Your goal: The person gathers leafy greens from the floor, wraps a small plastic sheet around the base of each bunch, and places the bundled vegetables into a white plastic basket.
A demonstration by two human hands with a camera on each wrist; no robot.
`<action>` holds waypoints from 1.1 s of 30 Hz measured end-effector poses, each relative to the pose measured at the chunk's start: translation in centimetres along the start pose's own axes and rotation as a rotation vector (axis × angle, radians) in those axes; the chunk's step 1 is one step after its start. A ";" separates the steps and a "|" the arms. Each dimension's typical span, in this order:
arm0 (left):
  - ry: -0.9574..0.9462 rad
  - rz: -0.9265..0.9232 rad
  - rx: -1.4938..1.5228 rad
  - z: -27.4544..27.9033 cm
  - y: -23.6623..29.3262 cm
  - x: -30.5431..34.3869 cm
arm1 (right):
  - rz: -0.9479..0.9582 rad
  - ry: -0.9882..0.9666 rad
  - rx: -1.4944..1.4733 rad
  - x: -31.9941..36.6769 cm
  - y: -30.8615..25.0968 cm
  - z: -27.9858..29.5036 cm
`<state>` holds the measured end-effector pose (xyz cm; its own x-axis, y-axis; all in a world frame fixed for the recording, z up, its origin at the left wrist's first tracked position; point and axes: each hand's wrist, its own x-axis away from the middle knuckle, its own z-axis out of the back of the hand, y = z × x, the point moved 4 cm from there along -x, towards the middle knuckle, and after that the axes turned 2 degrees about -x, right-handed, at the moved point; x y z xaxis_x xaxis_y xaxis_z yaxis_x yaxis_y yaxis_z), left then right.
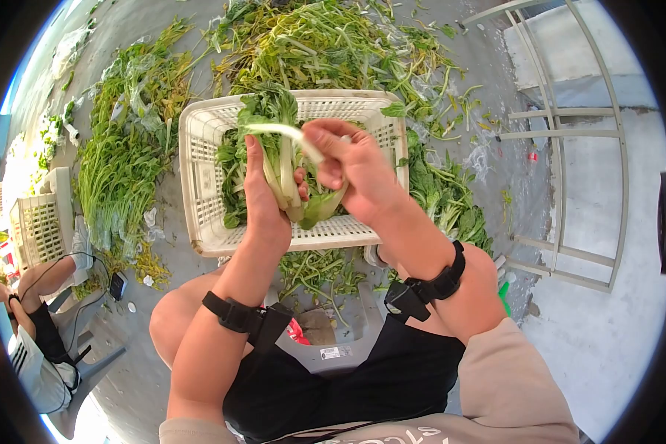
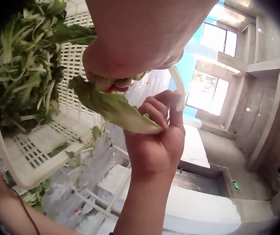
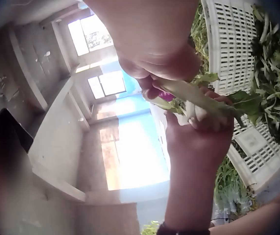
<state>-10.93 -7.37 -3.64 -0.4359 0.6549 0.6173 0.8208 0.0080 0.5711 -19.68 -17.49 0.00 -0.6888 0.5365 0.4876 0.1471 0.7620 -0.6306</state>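
In the head view the left hand (image 1: 263, 196) grips a bunch of leafy greens (image 1: 280, 159) with pale stalks, held over a white plastic basket (image 1: 200, 214). Close on its right, the right hand (image 1: 359, 170) pinches a pale stalk (image 1: 277, 129) whose far part crosses the top of the bunch. A loose green leaf (image 1: 322, 207) hangs below the right palm. The left wrist view shows that leaf (image 2: 115, 110) and the stalk (image 2: 178, 88) at the right hand's fingers (image 2: 154, 108). In the right wrist view the left hand (image 3: 198, 142) holds the stalk bases (image 3: 203, 115).
Greens (image 1: 233, 177) lie inside the basket. Heaps of greens (image 1: 133, 148) and yellowing trimmings (image 1: 303, 44) cover the floor behind and left. A metal frame (image 1: 555, 148) stands at right. Another person (image 1: 44, 325) sits at far left, near a second basket (image 1: 41, 233).
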 end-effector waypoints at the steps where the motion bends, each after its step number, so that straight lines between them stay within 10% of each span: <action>1: -0.006 0.011 0.005 -0.3 0.0 0.2 | 0.000 0.000 0.000 -0.2 -0.5 0.2; 11: -0.005 0.141 -0.056 -0.2 -1.0 0.1 | 0.199 -0.131 -0.294 0.6 -5.5 1.1; 19: 0.051 0.134 -0.084 -0.7 -0.9 0.4 | 0.077 0.081 0.008 -0.1 -4.4 2.1; 23: 0.056 0.132 -0.058 -0.7 -1.2 0.3 | 0.255 0.163 0.537 0.0 -4.6 0.2; 25: 0.062 0.138 -0.061 -0.7 -1.3 0.3 | 0.726 -0.078 0.617 1.0 -5.3 -2.3; 33: 0.058 0.124 -0.023 0.3 -1.6 -0.2 | 0.081 0.003 0.479 0.6 -0.4 -1.6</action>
<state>-12.05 -7.28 -4.81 -0.3526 0.6050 0.7139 0.8615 -0.0879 0.5000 -19.04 -16.89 1.55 -0.6866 0.5886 0.4268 -0.1438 0.4655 -0.8733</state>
